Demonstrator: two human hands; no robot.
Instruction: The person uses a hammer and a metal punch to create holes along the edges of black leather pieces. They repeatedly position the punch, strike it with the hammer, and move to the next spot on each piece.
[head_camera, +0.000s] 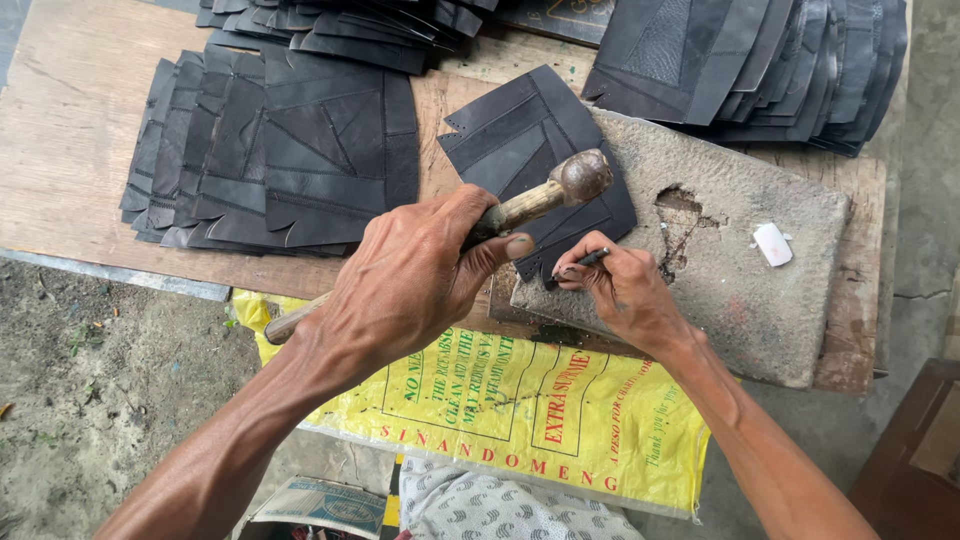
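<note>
Now your left hand (405, 275) grips the hammer (540, 197) while your right hand (620, 285) pinches a thin punch (590, 259) against the black leather piece (530, 140).

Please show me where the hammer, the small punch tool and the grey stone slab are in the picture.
hammer (581, 176): head view, on its rounded metal head.
punch tool (592, 257): head view, on the dark shaft above the right hand's fingers.
grey stone slab (760, 300): head view, on its bare top surface.

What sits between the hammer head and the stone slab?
Head view: a black stitched leather piece lies flat on the stone slab, directly under the hammer head; nothing else between.
</note>
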